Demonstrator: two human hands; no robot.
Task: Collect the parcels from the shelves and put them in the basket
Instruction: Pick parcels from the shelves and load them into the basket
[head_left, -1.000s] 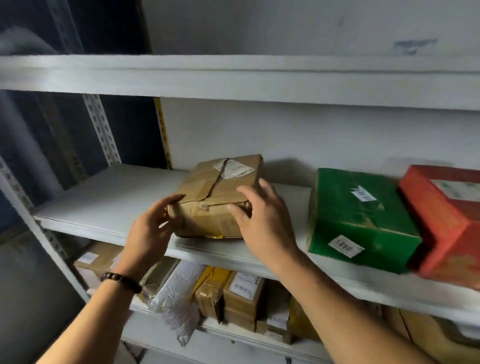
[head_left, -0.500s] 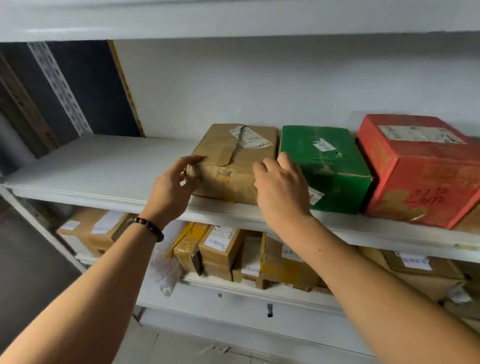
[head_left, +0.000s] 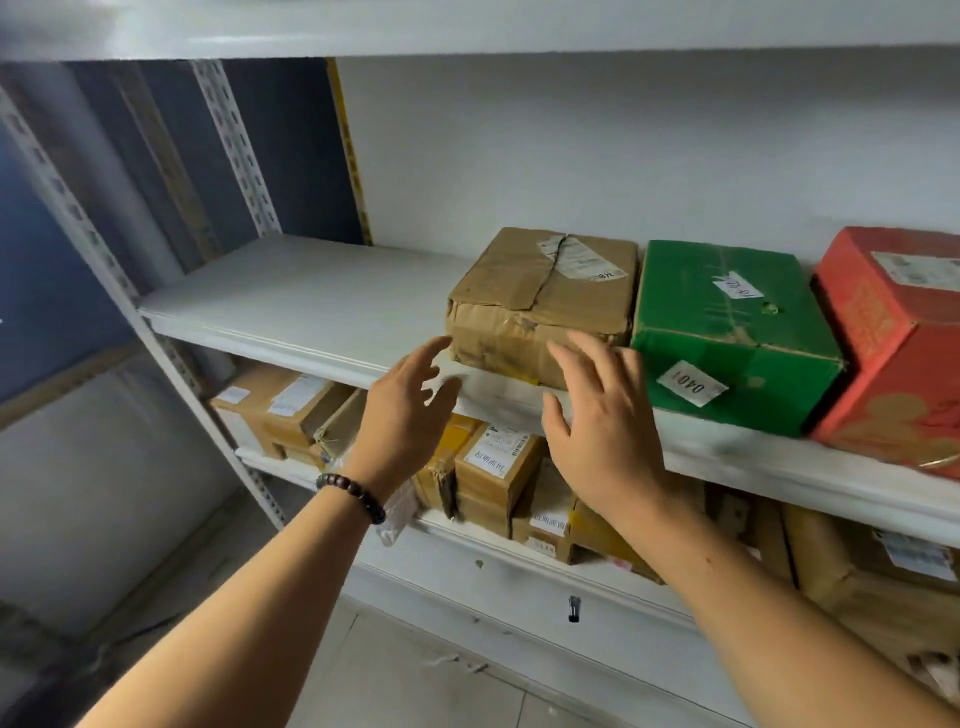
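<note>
Bare forearms (head_left: 260, 597) both sides. Worn at wrist of left hand (head_left: 410, 415): one bracelet (head_left: 355, 494) of dark, round, glossy beads.

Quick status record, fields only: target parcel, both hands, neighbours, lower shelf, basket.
target: brown parcel, on middle shelf, beside green box
left hand: open, at the parcel's front left corner, holding nothing
right hand: open, before the parcel's front face; contact unclear
neighbours: green box, then red box to its right
lower shelf: several smaller brown parcels
basket: not in view
</note>
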